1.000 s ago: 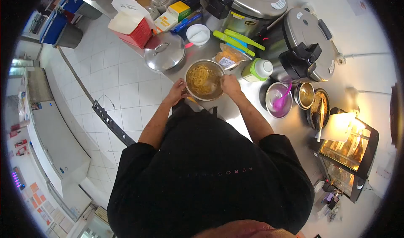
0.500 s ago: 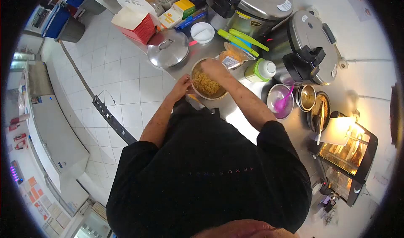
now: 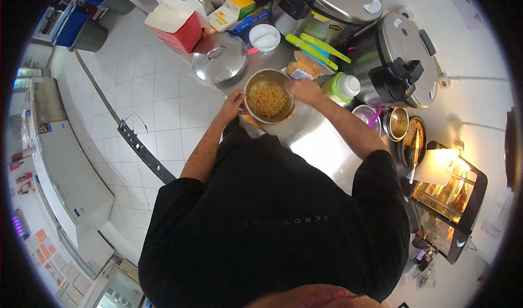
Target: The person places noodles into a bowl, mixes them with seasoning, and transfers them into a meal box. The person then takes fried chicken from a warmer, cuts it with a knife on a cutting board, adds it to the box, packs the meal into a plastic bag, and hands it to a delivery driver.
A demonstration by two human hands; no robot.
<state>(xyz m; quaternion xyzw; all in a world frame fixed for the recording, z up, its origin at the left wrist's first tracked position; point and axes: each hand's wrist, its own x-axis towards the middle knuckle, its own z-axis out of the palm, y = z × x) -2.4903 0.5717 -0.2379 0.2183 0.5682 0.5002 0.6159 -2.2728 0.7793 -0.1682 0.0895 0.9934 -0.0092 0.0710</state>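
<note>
A metal bowl (image 3: 290, 116) with yellow-brown noodles (image 3: 268, 101) in it stands at the counter's front edge. My left hand (image 3: 234, 103) is closed on the bowl's left rim. At the upper right rim is my right hand (image 3: 305, 90), its fingers curled; whether they pinch the rim or something small is not clear. Just behind that hand lies a plastic bag of orange food (image 3: 305, 65), and a green and white bottle (image 3: 342, 86) stands to its right.
Left of the bowl are a lidded pan (image 3: 219, 57) and red cartons (image 3: 182, 32). Green tongs (image 3: 313, 49), a white tub (image 3: 265, 37) and two large cookers (image 3: 400, 60) stand behind. A purple-handled bowl (image 3: 366, 113), small pots and a lit warmer (image 3: 447, 199) are on the right.
My right hand went into the bowl over the noodles, then moved back to its right rim. My left hand stays at the left rim. The noodles now lie in a rounder heap.
</note>
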